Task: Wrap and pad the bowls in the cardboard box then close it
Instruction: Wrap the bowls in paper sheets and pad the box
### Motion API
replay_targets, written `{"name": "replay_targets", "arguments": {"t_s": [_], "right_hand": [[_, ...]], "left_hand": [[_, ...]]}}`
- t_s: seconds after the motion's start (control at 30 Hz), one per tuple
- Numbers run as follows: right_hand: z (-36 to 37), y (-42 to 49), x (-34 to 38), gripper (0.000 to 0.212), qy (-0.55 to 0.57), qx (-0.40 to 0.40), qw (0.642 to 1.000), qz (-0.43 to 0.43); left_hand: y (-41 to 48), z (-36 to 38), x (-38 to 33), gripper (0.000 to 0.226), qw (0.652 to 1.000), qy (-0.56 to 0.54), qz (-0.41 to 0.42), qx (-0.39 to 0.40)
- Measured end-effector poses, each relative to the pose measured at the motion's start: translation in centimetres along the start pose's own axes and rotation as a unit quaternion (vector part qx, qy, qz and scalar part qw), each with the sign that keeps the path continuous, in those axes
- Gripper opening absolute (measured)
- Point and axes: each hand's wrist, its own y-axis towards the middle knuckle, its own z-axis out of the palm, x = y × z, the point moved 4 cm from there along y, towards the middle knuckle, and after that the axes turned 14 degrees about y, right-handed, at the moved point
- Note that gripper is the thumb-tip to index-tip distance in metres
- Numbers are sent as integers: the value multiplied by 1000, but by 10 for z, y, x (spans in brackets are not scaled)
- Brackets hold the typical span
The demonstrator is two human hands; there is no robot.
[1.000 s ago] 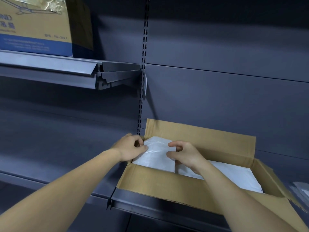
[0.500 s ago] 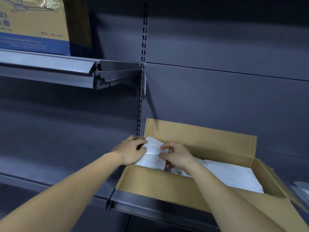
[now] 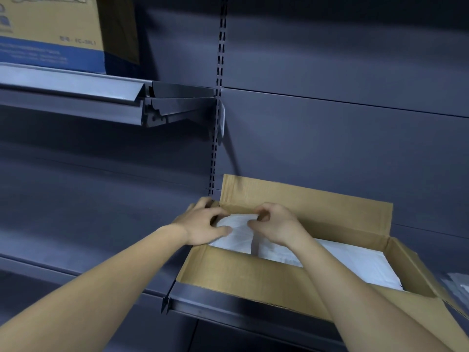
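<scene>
Your left hand (image 3: 203, 226) and right hand (image 3: 278, 224), both pinching the white padding sheet (image 3: 237, 236), now sit closer together, tucking it lower into the back-left corner of the cardboard box (image 3: 241, 271); bowls hidden beneath, closing looks near

cardboard box (image 3: 253, 283): right flap cut by frame edge | white padding (image 3: 355, 262): whatever lies beneath hidden | left hand (image 3: 203, 224): fingertips hidden behind box corner | right hand (image 3: 276, 224): fingertips curled out of sight into padding | printed carton (image 3: 50, 29): cropped top and left, lettering blurred | pale item (image 3: 459, 285), right edge: cropped, unidentifiable
</scene>
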Motion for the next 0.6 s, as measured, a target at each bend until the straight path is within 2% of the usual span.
{"name": "replay_targets", "arguments": {"t_s": [0.07, 0.17, 0.27, 0.33, 0.47, 0.6], "right_hand": [[-4, 1, 2, 33, -92, -10, 994, -64], [9, -3, -1, 46, -143, 76, 978, -128], [20, -6, -7, 67, -152, 157, 970, -105], [23, -7, -10, 68, -168, 184, 964, -92], [21, -6, -7, 66, -180, 202, 959, -85], [21, -3, -4, 73, -181, 200, 961, -67]], "left_hand": [[0, 2, -2, 54, 1000, 11, 9, 28], [4, 6, -5, 53, 998, 28, 6, 54], [6, 6, -5, 48, 998, 23, 4, 59], [5, 4, -1, 38, 999, -11, -2, 44], [2, -3, 9, 28, 999, -36, -5, -6], [-3, -5, 9, 31, 999, -35, -7, 22]]}}
